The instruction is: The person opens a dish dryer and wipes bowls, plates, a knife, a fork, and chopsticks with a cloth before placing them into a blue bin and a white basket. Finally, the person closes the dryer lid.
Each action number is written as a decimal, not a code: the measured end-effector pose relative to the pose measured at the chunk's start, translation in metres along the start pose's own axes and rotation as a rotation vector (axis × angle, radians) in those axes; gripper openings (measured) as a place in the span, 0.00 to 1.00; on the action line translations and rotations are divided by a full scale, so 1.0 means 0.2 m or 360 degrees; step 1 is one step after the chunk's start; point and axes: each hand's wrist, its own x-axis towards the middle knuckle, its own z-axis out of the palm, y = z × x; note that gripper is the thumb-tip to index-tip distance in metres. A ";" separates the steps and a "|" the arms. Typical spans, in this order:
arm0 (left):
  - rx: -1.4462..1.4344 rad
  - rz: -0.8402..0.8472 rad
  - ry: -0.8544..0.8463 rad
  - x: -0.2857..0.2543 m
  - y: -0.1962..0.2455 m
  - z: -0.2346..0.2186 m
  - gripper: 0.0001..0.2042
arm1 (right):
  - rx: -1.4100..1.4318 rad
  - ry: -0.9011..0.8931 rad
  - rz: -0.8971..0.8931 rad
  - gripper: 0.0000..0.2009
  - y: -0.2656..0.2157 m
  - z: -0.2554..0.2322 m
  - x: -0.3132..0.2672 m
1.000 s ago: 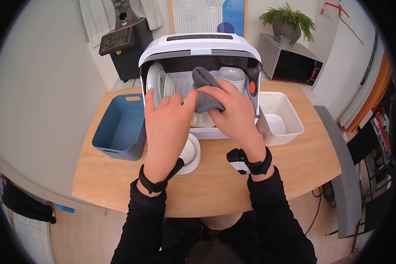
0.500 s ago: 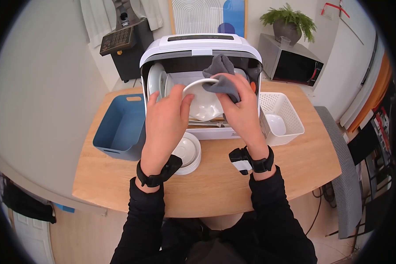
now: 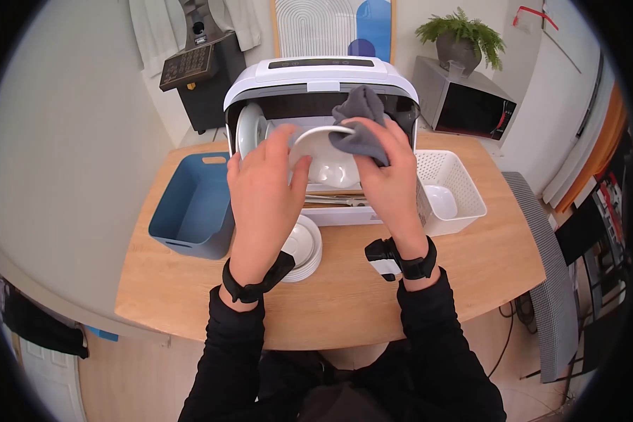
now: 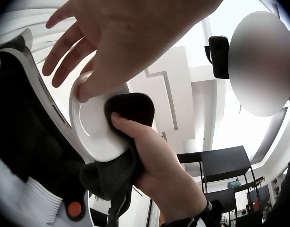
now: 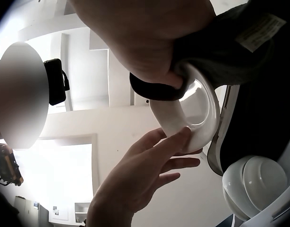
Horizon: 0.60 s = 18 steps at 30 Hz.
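Note:
A white bowl is tilted between my hands in front of the open white dish cabinet, its inside facing me. My left hand pinches the rim, with the thumb inside and the other fingers spread behind. At the opposite side my right hand grips the bowl through a grey cloth folded over the rim. Its thumb presses the cloth against the bowl's inner wall, as the left wrist view shows. Loose cloth hangs past the right fingers.
White plates stand at the cabinet's left; cutlery lies along its front. A stack of small plates sits below my left hand. A blue basket stands left, a white basket holding a white dish right.
The bowl was mostly hidden behind my hands and the cloth; it has been raised and tilted to show its inside. Both hands have shifted slightly, the right one moving right with the cloth.

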 end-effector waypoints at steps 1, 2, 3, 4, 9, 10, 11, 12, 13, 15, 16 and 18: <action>-0.0036 -0.0053 -0.0009 0.00 0.00 0.01 0.11 | 0.0158 0.0040 0.0022 0.23 0.00 -0.01 0.01; -0.0070 -0.0106 -0.0020 -0.01 0.00 0.02 0.11 | 0.0175 0.0038 0.0010 0.23 0.00 -0.01 0.01; -0.0070 -0.0100 -0.0059 -0.01 -0.01 0.02 0.10 | 0.0192 0.0038 -0.0002 0.23 -0.01 0.00 0.01; -0.0070 -0.0093 -0.0099 -0.03 -0.01 0.03 0.09 | 0.0207 0.0039 -0.0014 0.23 -0.01 0.00 0.01; 0.0445 0.0288 0.0085 -0.01 -0.01 0.00 0.08 | -0.0268 -0.0175 -0.0311 0.26 -0.03 -0.02 0.00; 0.0537 0.0374 0.0086 -0.01 0.00 0.00 0.09 | -0.0399 -0.0219 -0.0369 0.26 -0.04 -0.02 -0.01; 0.0628 0.0458 0.0085 -0.01 0.00 0.00 0.09 | -0.0521 -0.0218 -0.0454 0.27 -0.04 0.00 -0.02; 0.0556 0.0468 0.0109 0.00 -0.01 0.00 0.10 | -0.0520 -0.0191 -0.0452 0.27 -0.05 0.00 -0.02; 0.0486 0.0477 0.0135 0.01 -0.01 0.00 0.12 | -0.0518 -0.0164 -0.0452 0.27 -0.07 0.00 -0.02; 0.0169 0.0313 0.0163 0.01 -0.01 -0.01 0.11 | -0.0484 -0.0060 -0.0422 0.27 -0.08 0.00 -0.02; -0.0080 0.0141 0.0168 0.02 0.00 -0.03 0.09 | -0.0455 0.0019 -0.0395 0.26 -0.07 0.00 -0.01; -0.0477 -0.0225 0.0020 0.04 0.02 -0.07 0.06 | -0.0420 0.0142 -0.0382 0.26 -0.05 -0.01 0.00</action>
